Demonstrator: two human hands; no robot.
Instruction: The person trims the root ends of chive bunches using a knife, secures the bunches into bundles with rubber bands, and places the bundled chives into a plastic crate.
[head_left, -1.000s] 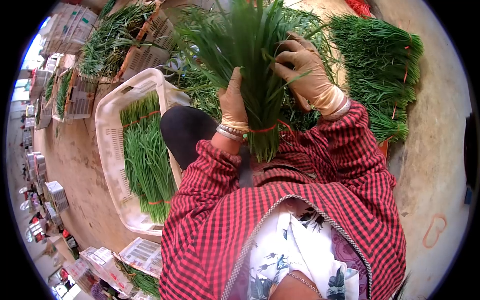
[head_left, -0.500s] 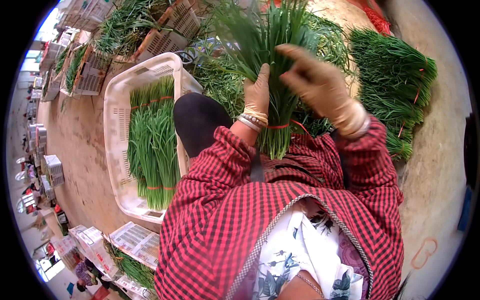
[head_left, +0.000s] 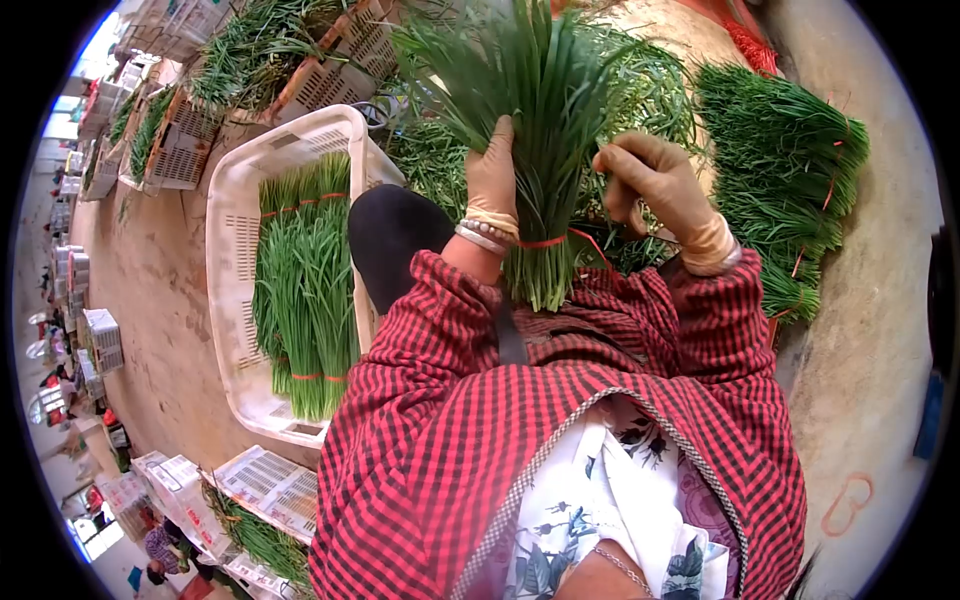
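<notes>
My gloved left hand (head_left: 492, 180) is wrapped around a bunch of garlic chives (head_left: 545, 130), thumb up along its near side. The bunch stands upright over my lap, its leaves fanned out at the top and pale stems downward. A red tie (head_left: 545, 243) circles the stems, with a loose end trailing right. Just right of the leaves, my gloved right hand (head_left: 660, 185) is curled, thumb and forefinger pinched together. Whatever lies between those fingertips is too small to make out.
To my left a white plastic crate (head_left: 232, 300) holds several tied chive bunches (head_left: 305, 290). A long pile of chives (head_left: 780, 170) lies on the right. Loose leaves (head_left: 650, 90) are heaped ahead. Red ties (head_left: 750, 48) sit at the far right, and more crates (head_left: 325, 60) stand front left.
My right hand has drawn back from the leaves, a little down and right, and its fingers have closed to a pinch. The bunch and my left hand have shifted slightly left.
</notes>
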